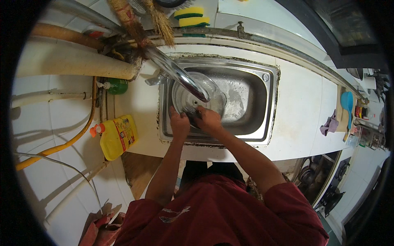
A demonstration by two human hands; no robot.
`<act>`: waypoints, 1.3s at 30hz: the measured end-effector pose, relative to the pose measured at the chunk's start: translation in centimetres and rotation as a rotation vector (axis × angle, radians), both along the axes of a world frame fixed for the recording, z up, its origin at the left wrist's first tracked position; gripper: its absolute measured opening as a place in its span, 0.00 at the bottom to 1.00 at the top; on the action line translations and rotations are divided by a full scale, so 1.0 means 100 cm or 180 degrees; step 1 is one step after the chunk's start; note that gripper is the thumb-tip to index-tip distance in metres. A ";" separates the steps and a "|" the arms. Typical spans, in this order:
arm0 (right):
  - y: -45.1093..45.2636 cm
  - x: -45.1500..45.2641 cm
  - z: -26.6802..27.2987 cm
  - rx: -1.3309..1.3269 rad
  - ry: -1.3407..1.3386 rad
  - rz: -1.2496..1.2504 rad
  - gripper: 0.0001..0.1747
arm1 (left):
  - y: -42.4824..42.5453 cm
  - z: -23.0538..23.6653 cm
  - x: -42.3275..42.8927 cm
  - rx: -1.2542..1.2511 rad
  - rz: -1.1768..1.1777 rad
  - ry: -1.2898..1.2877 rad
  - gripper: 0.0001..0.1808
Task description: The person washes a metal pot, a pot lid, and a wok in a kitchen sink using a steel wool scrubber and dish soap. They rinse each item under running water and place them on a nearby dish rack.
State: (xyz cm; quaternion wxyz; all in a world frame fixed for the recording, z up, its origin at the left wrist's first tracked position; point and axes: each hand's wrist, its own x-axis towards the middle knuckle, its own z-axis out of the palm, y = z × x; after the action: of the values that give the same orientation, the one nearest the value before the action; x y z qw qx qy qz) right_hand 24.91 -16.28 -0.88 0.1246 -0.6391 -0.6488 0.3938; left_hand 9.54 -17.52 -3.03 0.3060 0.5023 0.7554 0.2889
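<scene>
A round, transparent glass pot lid point(212, 87) lies tilted in the left half of the stainless steel sink point(267, 123). Under the chrome faucet point(181, 75), my left hand point(180, 123) grips the lid's near left rim. My right hand point(209, 120) is at the lid's near side, its fingers around a dark, blurred item point(194, 117), perhaps a scrubber; its exact kind cannot be told. Both hands are close together. The small hole fitting at the lid's middle shows just beyond my fingers. Wet patches and droplets cover the sink floor.
Left of the sink stand a yellow detergent jug point(118, 136) and a green pump bottle point(117, 86). Two yellow-green sponges point(194, 22) and straw brushes point(158, 21) are behind the pipe. A purple cloth point(330, 124) and blue ladle point(347, 101) lie at the right.
</scene>
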 end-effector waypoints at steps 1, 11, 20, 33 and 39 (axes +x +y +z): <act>-0.008 0.016 -0.008 -0.0164 -0.0369 0.0074 0.23 | 0.004 0.012 0.001 -0.0011 -0.0024 0.0000 0.29; 0.029 0.186 -0.033 -0.0253 0.2382 -0.2922 0.08 | 0.011 0.005 -0.020 -0.1858 0.0616 -0.1853 0.15; 0.039 0.165 0.114 0.1009 0.0707 0.0959 0.23 | 0.058 -0.021 -0.042 -0.3483 0.0021 -0.2407 0.11; 0.058 0.164 0.057 -0.0268 0.2323 -0.1246 0.15 | 0.060 -0.001 -0.012 -0.2196 -0.0231 -0.2148 0.35; 0.085 0.166 0.028 -0.0758 0.2642 -0.1838 0.18 | 0.069 0.055 0.006 -0.1979 -0.1160 -0.2024 0.37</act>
State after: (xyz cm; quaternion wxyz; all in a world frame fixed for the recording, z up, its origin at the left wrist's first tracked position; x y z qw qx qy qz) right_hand 41.49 -7.74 1.92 0.4014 -0.5920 -0.2926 0.6347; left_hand 10.10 -10.62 2.50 0.7032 0.3980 0.5746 0.1303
